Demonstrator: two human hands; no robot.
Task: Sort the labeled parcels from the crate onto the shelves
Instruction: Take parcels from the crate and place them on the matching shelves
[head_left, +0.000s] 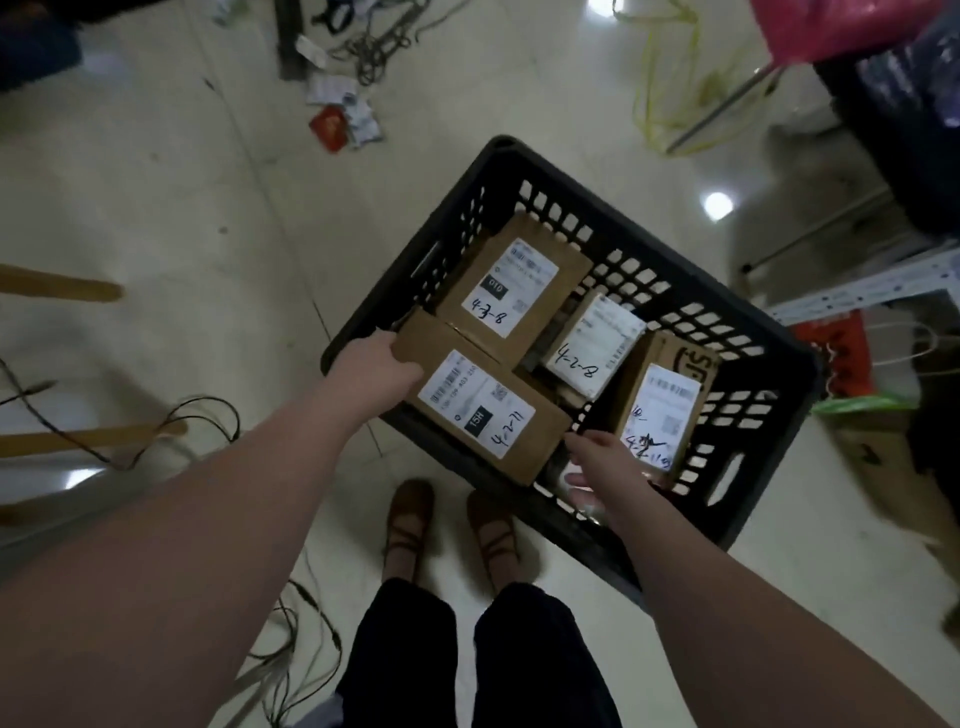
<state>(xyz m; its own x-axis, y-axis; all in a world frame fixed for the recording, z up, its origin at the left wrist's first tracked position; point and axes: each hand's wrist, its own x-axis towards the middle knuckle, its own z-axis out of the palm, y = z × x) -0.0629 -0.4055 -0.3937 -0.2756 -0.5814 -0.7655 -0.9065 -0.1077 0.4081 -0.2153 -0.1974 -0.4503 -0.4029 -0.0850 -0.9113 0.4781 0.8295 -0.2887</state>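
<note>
We stand in a parcel sorting room: labeled boxes (488, 410) at our fingers (400, 358), a crate (769, 364), cluttered floor (156, 182).

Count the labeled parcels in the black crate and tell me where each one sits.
4. Parcel 4-3-8 lies at the far left; parcel 4-2-8 in the middle; parcel 4-2-11 near-left, gripped by the left hand; the fourth parcel stands at the right. More may be hidden underneath.

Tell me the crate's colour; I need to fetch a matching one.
Black, with perforated lattice walls. The crate shows best in the head view, the only one.
</note>
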